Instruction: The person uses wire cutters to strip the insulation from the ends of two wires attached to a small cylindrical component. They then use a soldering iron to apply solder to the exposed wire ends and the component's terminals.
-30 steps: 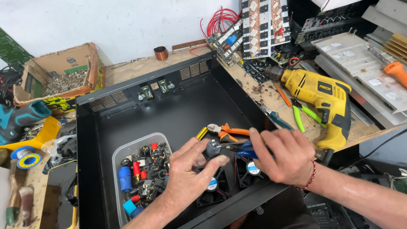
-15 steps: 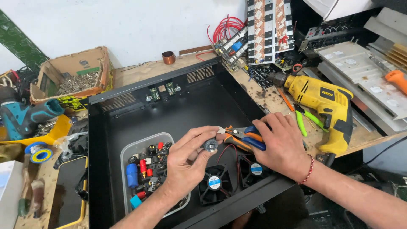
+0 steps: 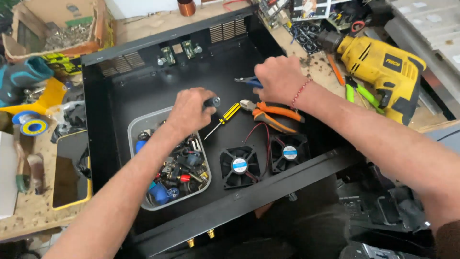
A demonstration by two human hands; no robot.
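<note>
Fingers of the left hand [image 3: 189,111] pinch a small round metal-tipped part [image 3: 212,101] above the black chassis [image 3: 143,91] floor — beside the yellow-handled screwdriver [image 3: 224,118]. Right hand [image 3: 279,79] closes over blue-handled pliers [image 3: 249,82] — orange pliers [image 3: 270,115] lie just beside, within reach.

Open black sheet-metal chassis [image 3: 120,100] on a cluttered wooden workbench [image 3: 38,216], containing a clear plastic tub [image 3: 135,125] of mixed electronic connectors, two small black square cooling fans [image 3: 239,166], a yellow-and-black-handled screwdriver [image 3: 223,119] and orange-handled pliers [image 3: 270,114]. Left hand [image 3: 189,111] closed around a small black cylindrical part with a silver tip [image 3: 213,101], above the tub; right hand [image 3: 279,79] resting on blue-handled cutters [image 3: 248,81], just behind the pliers. Yellow corded power drill [image 3: 378,67] lying outside the chassis, right of it.
</note>
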